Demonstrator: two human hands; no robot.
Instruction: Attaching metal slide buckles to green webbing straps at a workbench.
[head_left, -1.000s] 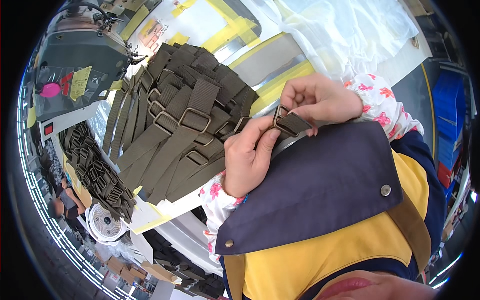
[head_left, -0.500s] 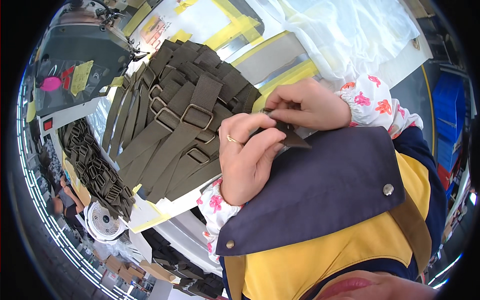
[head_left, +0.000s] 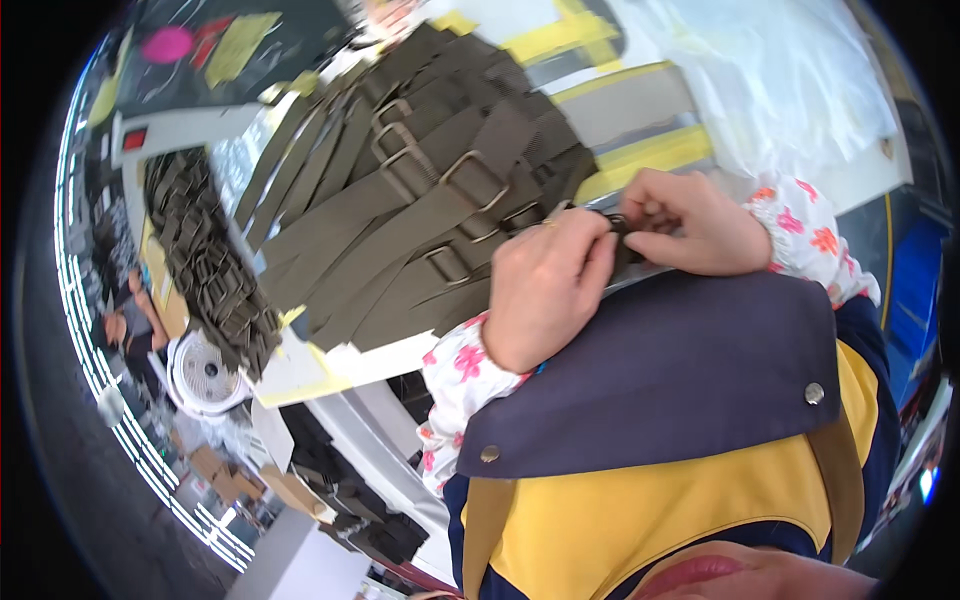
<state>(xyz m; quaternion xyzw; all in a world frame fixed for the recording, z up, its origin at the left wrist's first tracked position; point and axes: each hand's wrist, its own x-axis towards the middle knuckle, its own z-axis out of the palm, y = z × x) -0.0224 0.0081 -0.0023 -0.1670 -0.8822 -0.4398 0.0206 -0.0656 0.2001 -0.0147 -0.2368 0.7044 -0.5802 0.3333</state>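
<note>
My left hand [head_left: 548, 285] is closed, its thumb and fingers pinching the end of an olive-green webbing strap [head_left: 626, 252]. Right beside it, my right hand [head_left: 700, 228] grips the same strap end with curled fingers. A small dark metal-looking edge shows between the fingertips, but the fingers hide most of it. Just left of my hands a thick pile of olive webbing straps [head_left: 350, 220] lies on the table, fanned toward me. Rectangular metal buckles [head_left: 475, 182] are threaded on several of them.
White sheeting [head_left: 780, 90] drapes the far right of the table. Yellow tape [head_left: 650, 155] marks the worktop beyond my hands. A bundle of buckled straps [head_left: 205, 250] hangs at the left edge, near a white fan [head_left: 208, 370]. A dark apron flap [head_left: 660, 370] lies beneath my hands.
The view has swung, so the table and pile sit further right and higher. My fingers have closed more tightly around the strap, and the pointed end seen earlier is now mostly covered.
</note>
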